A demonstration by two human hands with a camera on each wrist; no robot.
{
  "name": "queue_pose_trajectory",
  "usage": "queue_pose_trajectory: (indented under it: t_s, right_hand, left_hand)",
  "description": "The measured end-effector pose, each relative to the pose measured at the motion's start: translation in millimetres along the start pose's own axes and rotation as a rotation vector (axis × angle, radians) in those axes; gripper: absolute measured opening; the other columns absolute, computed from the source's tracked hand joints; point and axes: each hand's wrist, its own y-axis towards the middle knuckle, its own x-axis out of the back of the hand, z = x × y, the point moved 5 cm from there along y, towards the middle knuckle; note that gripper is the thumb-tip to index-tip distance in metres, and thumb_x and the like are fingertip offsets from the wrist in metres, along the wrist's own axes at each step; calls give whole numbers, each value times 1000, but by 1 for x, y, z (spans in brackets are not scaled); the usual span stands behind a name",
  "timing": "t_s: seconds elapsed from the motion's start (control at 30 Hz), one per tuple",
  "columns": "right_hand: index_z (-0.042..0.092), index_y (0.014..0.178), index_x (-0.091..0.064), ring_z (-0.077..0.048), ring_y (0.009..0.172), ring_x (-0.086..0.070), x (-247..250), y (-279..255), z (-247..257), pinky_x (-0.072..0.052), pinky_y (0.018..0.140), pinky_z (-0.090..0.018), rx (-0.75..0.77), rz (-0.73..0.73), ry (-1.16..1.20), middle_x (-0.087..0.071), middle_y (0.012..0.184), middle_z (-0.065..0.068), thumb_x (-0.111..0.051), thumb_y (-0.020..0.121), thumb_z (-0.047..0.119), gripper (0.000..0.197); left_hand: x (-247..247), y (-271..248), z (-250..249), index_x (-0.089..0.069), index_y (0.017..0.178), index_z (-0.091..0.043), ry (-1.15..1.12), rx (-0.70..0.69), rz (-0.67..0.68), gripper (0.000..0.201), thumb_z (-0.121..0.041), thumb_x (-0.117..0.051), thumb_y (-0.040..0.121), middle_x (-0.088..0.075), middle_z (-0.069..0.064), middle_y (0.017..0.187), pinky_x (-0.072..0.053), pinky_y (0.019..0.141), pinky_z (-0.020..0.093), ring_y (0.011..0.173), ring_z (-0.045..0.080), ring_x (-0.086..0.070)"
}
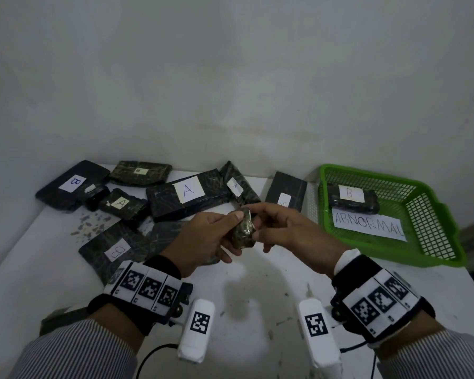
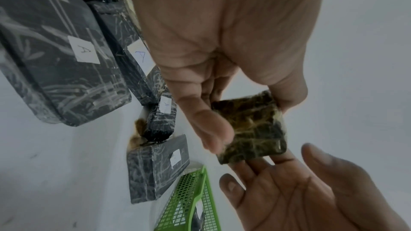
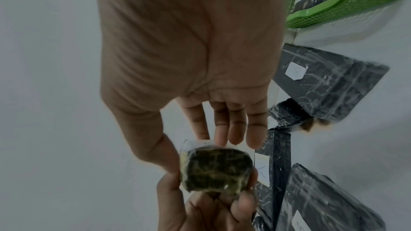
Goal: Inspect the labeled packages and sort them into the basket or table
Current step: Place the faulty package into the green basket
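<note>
The small package [image 1: 242, 231] is dark olive with pale yellowish veining. Beside the basket [image 1: 433, 214], which is bright green mesh, the packages [image 1: 188, 196] are black with grey streaks and carry white labels with letters in dark ink. The basket's sign [image 1: 370, 224] is white. The desk [image 1: 257, 291] is white with grey flecks. The sleeves [image 1: 74, 351] are grey-and-white striped.

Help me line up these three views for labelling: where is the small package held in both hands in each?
Head: small package, centre, between both hands.
Left wrist, right of centre, below the palm.
Right wrist, lower centre.
Shared landmark: green basket.
</note>
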Motion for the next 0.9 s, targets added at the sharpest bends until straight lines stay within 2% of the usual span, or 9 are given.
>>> queue_pose_trajectory:
  t_s: [0.07,0.23,0.3,0.37,0.47,0.53,0.63,0.77,0.9]
  right_hand:
    - [18,130,-66,-14,85,-60,-1,1,1,-52,72,-26,8,-11,-92,-61,99,-3,-83,83,11,50]
    - [15,103,-74,-8,77,-55,6,-1,4,-48,71,-21,101,-155,-263,-58,91,0,-88,80,16,27]
    - [20,92,-71,-2,71,-50,8,-4,7,-44,68,-17,156,-198,-398,-53,89,5,-89,79,18,22]
    - [29,86,-64,2,71,-48,10,-7,10,-42,67,-14,179,-218,-483,-50,93,5,-90,78,22,28]
    - [30,97,-63,-1,92,-51,18,-12,7,-43,74,-12,118,-211,-524,-51,111,3,-93,73,34,39]
    - [31,110,-64,-6,105,-52,26,-15,0,-46,85,-17,91,-180,-557,-51,117,5,-93,71,39,49]
    - [29,124,-64,-2,98,-51,43,-24,-10,-45,86,-22,106,-184,-622,-55,111,7,-90,77,33,54]
    - [23,121,-67,-3,89,-54,80,-37,-30,-46,78,-21,55,-253,-605,-57,105,7,-87,80,23,46]
    - [23,113,-67,-4,89,-53,127,-52,-50,-41,74,-19,-30,-283,-636,-57,105,6,-90,77,27,43]
  left_hand:
    - [-2,0,3,-70,97,2,-56,58,18,44,-38,-52,101,-73,15,73,-52,48,28,60,22,-68]
    - [-12,0,9,-71,105,-8,-111,219,82,48,-49,-46,102,-77,23,95,-59,59,32,75,33,-76]
    - [-14,1,11,-72,106,-10,-108,227,86,45,-49,-51,99,-77,20,100,-61,67,37,87,36,-76]
    - [-18,3,9,-73,110,-7,-147,174,102,42,-44,-57,97,-77,18,102,-60,73,37,95,34,-76]
    - [-24,7,8,-71,111,1,-228,138,95,37,-30,-55,101,-76,21,103,-61,74,33,94,34,-76]
    - [-32,12,9,-69,114,4,-269,127,106,37,-26,-51,104,-75,25,106,-62,77,37,95,34,-75]
    - [-51,22,13,-64,122,6,-267,173,129,42,-29,-45,107,-74,27,110,-62,85,40,99,36,-74]
    - [-89,43,20,-63,117,2,-177,301,128,41,-32,-41,109,-76,26,103,-64,81,39,96,35,-76]
    - [-123,69,20,-70,107,-7,142,207,101,35,-33,-47,107,-79,11,90,-61,74,34,86,24,-77]
